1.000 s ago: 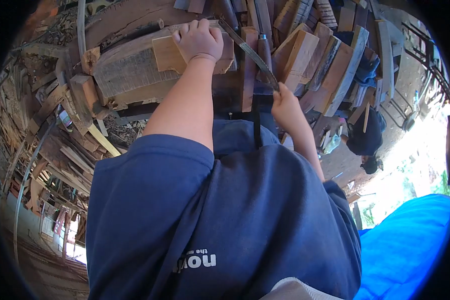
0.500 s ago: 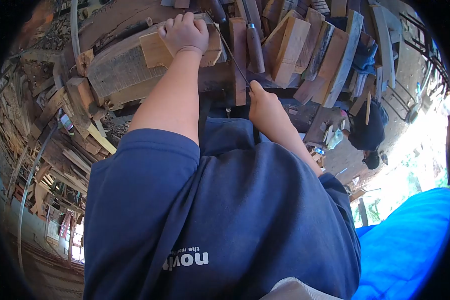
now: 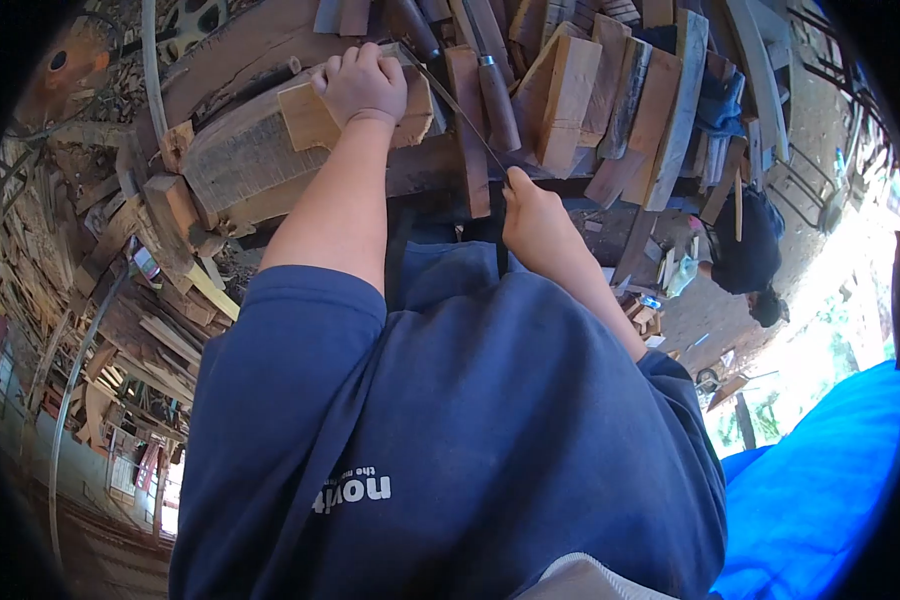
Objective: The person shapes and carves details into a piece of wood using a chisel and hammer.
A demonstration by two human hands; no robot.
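My left hand (image 3: 361, 84) presses down on a light, flat wooden piece (image 3: 307, 115) with a rough, notched edge, its fingers curled over the far side. Beneath that piece lies a thick, weathered timber block (image 3: 235, 160). In my right hand (image 3: 533, 212) is a long thin tool (image 3: 465, 115), whose narrow blade slants up and left to the right end of the wooden piece. My fist hides its handle, and whether it is a saw or a file I cannot make out. A tool with a round wooden handle (image 3: 500, 105) lies just beyond it.
Several wood offcuts (image 3: 570, 105) stand in a row along the bench to the right. A second dark handle (image 3: 413, 25) is at the top. Scrap wood is piled at left (image 3: 100, 330). Another person (image 3: 745, 245) crouches at right, near a blue sheet (image 3: 820, 490).
My right hand has shifted slightly down and right, drawing the thin tool back a little. My left hand stays on the wooden piece; the whole view has shifted slightly.
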